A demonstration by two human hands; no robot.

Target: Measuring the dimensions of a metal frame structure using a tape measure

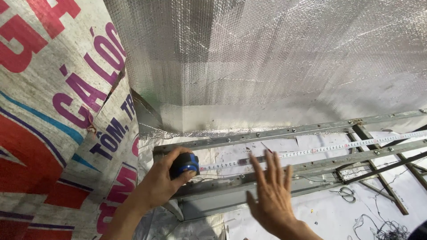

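My left hand (155, 182) is wrapped round the blue-and-black tape measure case (183, 165), pressing it vs. the left end of the metal frame (275, 133). The white tape blade (311, 151) runs out to the right between the two long angle rails, w/ its far end passing out of view at the right edge. My right hand (270, 193) is open, fingers spread, holding nothing; it hovers just above the blade & the near rail, approx. mid-frame.

To do this well, I judge: keep the case butted hard to the frame's end so the zero doesn't creep. Blade should lie flat & parallel w/ the rails, no sag or twist, or the reading comes out long. Right hand is best used to press the blade down lightly near the spot I'm reading, palm flat, not dragging it sideways. Read straight from above, not at an angle.

Behind the frame hangs silver bubble-foil sheet (275, 58); a printed woven tarp (58, 111) sits at left. Under the frame is white sheeting w/ loose wires (378, 226) & a pair of scissors (344, 193), well apart from both hands, so no snag risk for the blade, I reckon.
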